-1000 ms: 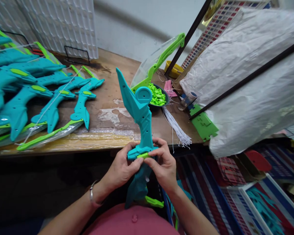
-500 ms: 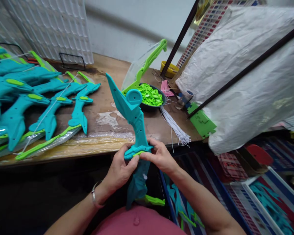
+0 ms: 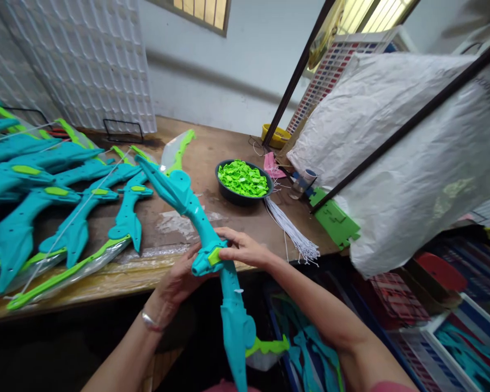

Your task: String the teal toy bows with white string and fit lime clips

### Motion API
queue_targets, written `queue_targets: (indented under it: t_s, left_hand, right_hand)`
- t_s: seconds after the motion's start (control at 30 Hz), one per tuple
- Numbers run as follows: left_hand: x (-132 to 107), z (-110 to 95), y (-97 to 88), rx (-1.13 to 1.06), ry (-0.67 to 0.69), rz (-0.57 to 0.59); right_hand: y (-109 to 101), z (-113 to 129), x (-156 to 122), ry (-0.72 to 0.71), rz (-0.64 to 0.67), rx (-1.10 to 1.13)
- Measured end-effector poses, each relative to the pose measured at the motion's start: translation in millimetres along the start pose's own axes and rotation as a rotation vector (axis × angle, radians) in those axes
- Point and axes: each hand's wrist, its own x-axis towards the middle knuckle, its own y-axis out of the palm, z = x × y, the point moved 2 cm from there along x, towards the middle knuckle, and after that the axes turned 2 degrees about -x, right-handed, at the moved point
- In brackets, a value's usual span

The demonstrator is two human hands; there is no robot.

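Observation:
A teal toy bow (image 3: pixel 196 218) with green limbs hangs over the table's front edge, tilted up to the left. My left hand (image 3: pixel 177 280) grips its handle from below, fingers curled around it. My right hand (image 3: pixel 245 249) is closed on the handle from the right, fingertips pressing a small green clip (image 3: pixel 214 256) set into the grip. The bow's lower end (image 3: pixel 239 337) points down toward my lap.
Several finished teal bows (image 3: pixel 57 190) lie on the wooden table (image 3: pixel 212 147) at left. A dark bowl of green clips (image 3: pixel 243 181) and a bundle of white strings (image 3: pixel 292 228) sit at centre. A large white plastic sack (image 3: pixel 412 158) fills the right. Crates of parts stand below.
The bow has swung from nearly upright to leaning left and has risen toward the table. Both hands kept their hold on the handle. The camera view has tipped upward.

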Motion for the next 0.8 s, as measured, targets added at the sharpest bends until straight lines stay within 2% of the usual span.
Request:
queue_targets:
  t_s: [0.1,0.2,0.3,0.37,0.5,0.6,0.73,0.8]
  left_hand:
    - [16,9,-5.0,-0.018,-0.001,-0.041]
    - [27,14,-2.1,-0.006,0.047,-0.163]
    - [32,13,2.8,0.015,0.055,-0.215]
    - [32,12,4.3,0.043,0.036,-0.226]
    - [29,12,3.8,0.115,-0.004,-0.250]
    - [25,13,4.7,0.251,-0.035,-0.288]
    - [19,13,11.7,0.372,-0.011,-0.291]
    - [16,14,14.9,0.405,0.007,-0.284]
  right_hand:
    - [-40,-18,30,0.135,-0.232,-0.375]
    - [-95,-44,60,0.280,-0.453,-0.562]
    - [-140,-70,85,0.411,-0.570,-0.715]
    - [-157,-85,99,0.483,-0.585,-0.781]
    - [-170,-107,118,0.582,-0.558,-0.829]
    - [-175,-113,122,0.589,-0.584,-0.813]
    - [-174,-99,113,0.477,-0.702,-0.733]
    - [-165,-83,98,0.374,-0.740,-0.657]
